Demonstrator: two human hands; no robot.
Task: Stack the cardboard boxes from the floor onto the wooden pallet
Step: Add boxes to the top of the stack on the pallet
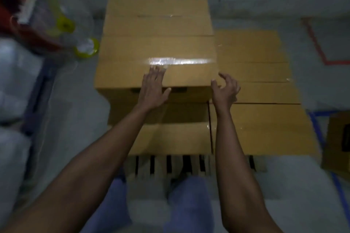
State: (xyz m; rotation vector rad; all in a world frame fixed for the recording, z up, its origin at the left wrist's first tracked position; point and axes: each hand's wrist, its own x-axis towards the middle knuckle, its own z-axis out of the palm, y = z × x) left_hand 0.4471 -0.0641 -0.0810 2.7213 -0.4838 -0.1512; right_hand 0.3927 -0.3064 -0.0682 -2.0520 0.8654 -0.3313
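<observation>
The top cardboard box (123, 73) lies under the left hand (153, 89), whose straight fingers (157, 72) press flat on its lid. The right hand (225, 89) hovers loosely curled at its right front corner, gripping nothing. The box sits on lower boxes (265, 128) covering the wooden pallet (195, 164).

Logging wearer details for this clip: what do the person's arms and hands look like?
The left hand and right hand are ungloved; no watch or ring shows, though the picture is blurry. No sleeves reach the forearms. Blue trousers show below.
</observation>
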